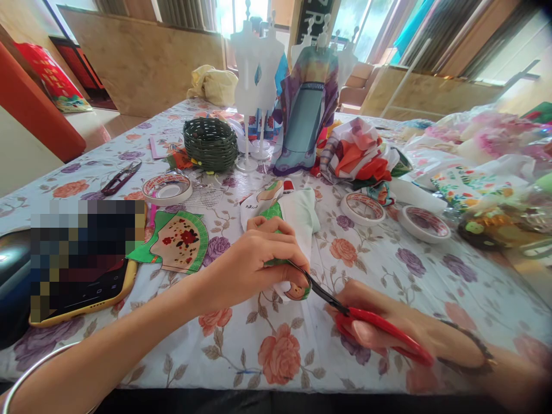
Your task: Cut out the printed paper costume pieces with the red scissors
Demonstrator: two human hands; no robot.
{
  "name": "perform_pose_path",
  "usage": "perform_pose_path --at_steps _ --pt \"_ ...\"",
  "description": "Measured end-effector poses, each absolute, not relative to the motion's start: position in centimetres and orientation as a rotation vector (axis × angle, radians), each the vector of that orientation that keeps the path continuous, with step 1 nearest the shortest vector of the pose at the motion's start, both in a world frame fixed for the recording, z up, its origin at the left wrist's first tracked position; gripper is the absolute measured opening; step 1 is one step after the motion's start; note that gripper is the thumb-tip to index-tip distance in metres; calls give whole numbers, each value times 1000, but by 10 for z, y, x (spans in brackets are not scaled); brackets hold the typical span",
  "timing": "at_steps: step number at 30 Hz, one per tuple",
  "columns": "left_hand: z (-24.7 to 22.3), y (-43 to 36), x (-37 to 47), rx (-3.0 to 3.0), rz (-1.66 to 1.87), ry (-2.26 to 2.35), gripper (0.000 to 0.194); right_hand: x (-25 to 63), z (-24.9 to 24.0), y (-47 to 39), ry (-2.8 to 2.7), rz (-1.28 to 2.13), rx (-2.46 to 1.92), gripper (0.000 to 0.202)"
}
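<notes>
My left hand [271, 253] is closed on a piece of printed fabric [302, 213], white with green and tan parts, that stands up behind my fingers. A small tan, green-edged end of it hangs below my thumb. My right hand [371, 316] grips red-handled scissors [383, 333], whose dark blades point up and left to the cloth at my left fingertips. The blade tips are partly hidden there. To the left of my left hand lies a cut fabric piece [181, 241], green and tan with red flowers.
A phone [125, 287] in a yellow case lies at left, near thread snips [121, 178]. Tape rolls [167, 188] sit on both sides. Behind stand a dark woven basket [210, 144], white mannequins [248, 75] and a dressed one [306, 115]. Plastic bags [474, 178] crowd the right.
</notes>
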State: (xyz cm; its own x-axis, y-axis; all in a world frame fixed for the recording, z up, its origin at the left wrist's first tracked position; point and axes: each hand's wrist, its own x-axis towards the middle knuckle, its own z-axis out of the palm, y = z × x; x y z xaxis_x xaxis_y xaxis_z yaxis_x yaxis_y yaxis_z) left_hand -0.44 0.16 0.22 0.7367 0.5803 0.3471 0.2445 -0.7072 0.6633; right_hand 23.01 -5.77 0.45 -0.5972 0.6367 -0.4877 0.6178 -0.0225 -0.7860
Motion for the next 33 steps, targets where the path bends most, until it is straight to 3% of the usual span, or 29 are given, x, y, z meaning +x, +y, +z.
perform_pose_path --at_steps 14,33 --pt "4 0 -4 2343 739 617 14 229 7 -56 -2219 1668 -1394 72" --pt "3 -1 -2 2339 796 575 7 229 9 -54 -2141 1869 -1379 71"
